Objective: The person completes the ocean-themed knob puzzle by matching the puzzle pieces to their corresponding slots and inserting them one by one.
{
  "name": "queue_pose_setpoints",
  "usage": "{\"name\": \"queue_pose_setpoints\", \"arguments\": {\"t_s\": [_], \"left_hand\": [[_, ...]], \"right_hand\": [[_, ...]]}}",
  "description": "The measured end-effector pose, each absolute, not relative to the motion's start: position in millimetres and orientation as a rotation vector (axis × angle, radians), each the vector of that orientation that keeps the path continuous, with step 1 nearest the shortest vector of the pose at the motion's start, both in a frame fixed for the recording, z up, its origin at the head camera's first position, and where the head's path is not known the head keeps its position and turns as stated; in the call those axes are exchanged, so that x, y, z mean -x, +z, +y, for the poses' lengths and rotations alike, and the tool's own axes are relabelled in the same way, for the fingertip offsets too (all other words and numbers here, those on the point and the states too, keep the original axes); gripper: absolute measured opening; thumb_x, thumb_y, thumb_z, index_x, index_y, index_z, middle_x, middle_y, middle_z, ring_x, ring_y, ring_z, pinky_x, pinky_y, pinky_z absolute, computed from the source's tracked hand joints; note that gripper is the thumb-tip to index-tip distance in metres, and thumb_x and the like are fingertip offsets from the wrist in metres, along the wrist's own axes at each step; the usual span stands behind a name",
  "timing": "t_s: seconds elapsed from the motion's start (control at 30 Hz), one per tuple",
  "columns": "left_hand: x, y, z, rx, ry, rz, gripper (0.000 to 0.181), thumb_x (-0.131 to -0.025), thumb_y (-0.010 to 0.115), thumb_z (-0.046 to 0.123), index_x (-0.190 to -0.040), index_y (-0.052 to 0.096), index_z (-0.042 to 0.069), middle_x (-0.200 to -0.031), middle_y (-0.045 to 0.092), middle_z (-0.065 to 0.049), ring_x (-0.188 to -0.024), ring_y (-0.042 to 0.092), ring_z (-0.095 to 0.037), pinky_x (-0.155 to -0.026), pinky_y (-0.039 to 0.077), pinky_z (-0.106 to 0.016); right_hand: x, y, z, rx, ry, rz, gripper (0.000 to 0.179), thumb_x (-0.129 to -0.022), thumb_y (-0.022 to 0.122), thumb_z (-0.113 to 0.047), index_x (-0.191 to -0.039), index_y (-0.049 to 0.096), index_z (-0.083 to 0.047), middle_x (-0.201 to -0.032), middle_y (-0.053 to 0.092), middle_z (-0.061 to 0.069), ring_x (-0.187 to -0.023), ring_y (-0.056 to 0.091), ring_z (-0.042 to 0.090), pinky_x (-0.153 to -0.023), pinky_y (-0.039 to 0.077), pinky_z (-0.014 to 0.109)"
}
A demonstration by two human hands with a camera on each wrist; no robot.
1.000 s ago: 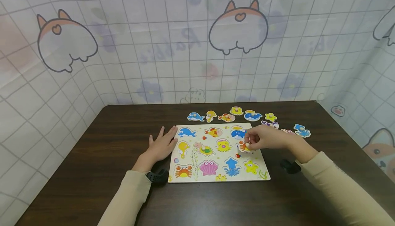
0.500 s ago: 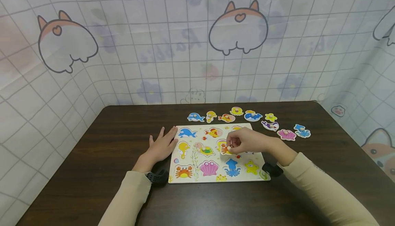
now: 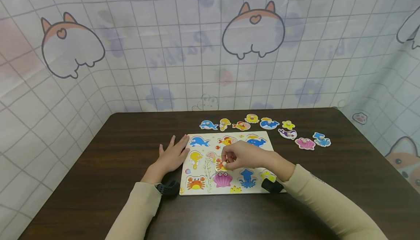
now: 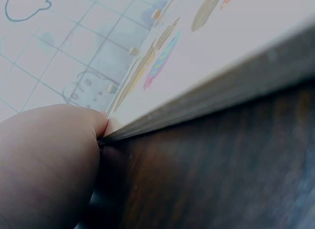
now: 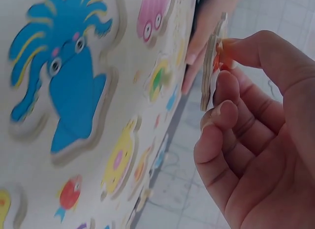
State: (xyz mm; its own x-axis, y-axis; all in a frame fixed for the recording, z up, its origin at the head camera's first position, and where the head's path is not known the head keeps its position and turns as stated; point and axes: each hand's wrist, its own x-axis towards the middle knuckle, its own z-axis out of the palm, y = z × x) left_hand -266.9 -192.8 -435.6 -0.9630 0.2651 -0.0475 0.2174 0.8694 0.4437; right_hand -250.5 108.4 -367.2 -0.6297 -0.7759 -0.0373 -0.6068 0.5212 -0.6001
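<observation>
My right hand (image 3: 244,155) pinches a crab puzzle piece (image 3: 219,164) by its knob, over the middle of the puzzle board (image 3: 213,191). In the right wrist view the crab piece (image 5: 211,66) is seen edge-on between thumb and fingers, raised off the board. My left hand (image 3: 170,158) rests on the table at the board's left edge, fingers spread, fingertips right at the upper left corner. The crab picture (image 3: 195,183) lies at the board's lower left. Partly behind the right hand is the turtle (image 3: 211,155), which has a knob piece in place.
Behind the board lie several loose knob pieces, among them a dolphin (image 3: 208,125), a seahorse (image 3: 224,124) and a fish (image 3: 241,125). To the right are a shell (image 3: 305,144) and a squid piece (image 3: 322,139). A patterned curtain (image 3: 164,50) hangs behind the dark table (image 3: 131,130).
My right hand has carried the crab piece leftward across the board, from near the whale on the right to beside the turtle. The left hand has stayed in place.
</observation>
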Motion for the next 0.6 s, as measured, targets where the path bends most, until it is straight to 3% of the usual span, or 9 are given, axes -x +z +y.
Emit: {"name": "queue_pose_setpoints", "arguments": {"t_s": [0.6], "left_hand": [[266.6,-434.6,-192.7,-0.364,0.681,2.936,0.063,-0.110,0.044,0.037,-0.166,0.021,0.017,-0.170,0.018,-0.006,-0.156,-0.001,-0.039,-0.111,-0.009,-0.076]], "right_hand": [[246.3,-369.5,52.5,1.172,-0.718,2.451,0.013,-0.091,0.077,-0.015,-0.087,0.066,-0.018,-0.070,0.057,-0.007,-0.063,0.052,0.007,-0.058,0.042,0.023]]}}
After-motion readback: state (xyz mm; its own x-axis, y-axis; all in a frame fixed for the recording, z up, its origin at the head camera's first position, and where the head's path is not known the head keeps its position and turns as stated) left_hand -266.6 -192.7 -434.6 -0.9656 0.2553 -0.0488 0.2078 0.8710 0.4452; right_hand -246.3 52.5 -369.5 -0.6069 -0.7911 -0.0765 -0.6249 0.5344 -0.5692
